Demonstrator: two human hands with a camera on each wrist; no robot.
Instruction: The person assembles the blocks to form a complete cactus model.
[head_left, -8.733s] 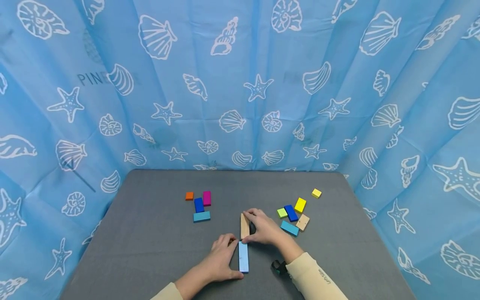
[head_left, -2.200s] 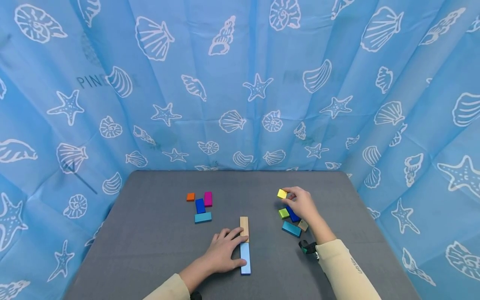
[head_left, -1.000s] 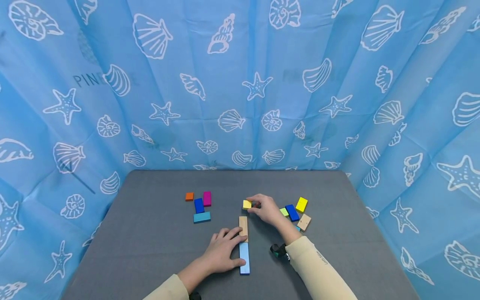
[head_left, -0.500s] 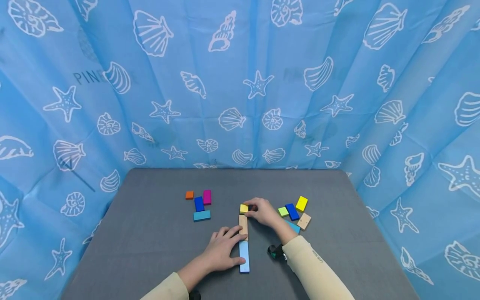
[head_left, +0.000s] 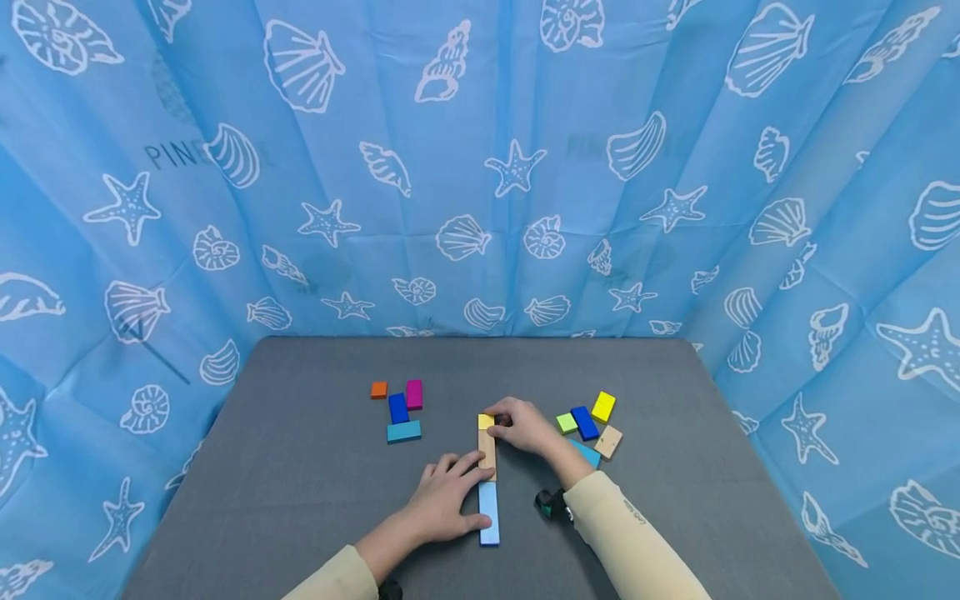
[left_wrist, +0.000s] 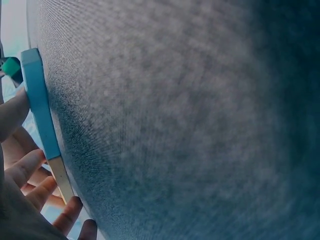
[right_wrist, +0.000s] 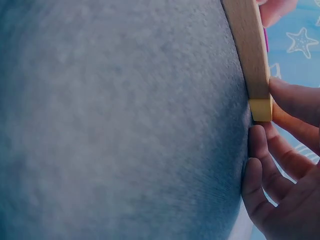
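On the desk point(head_left: 300, 517), a light-blue block point(head_left: 489, 504), wooden block point(head_left: 487, 444) and yellow block point(head_left: 485, 422) already met end-to-end, right hand point(head_left: 527, 427) pinching the last, left hand point(head_left: 441, 506) relaxed against the others; outlying blocks point(head_left: 398, 408) seemed unplaced.

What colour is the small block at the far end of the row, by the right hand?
The small block is yellow, seen best in the right wrist view.

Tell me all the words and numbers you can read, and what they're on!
"PIN", on the curtain, at left; the letters after it are too faint.
Further right on the curtain: faint lettering, too blurred to read.
On the right sleeve: small print, too small to read.
No readable numbers.
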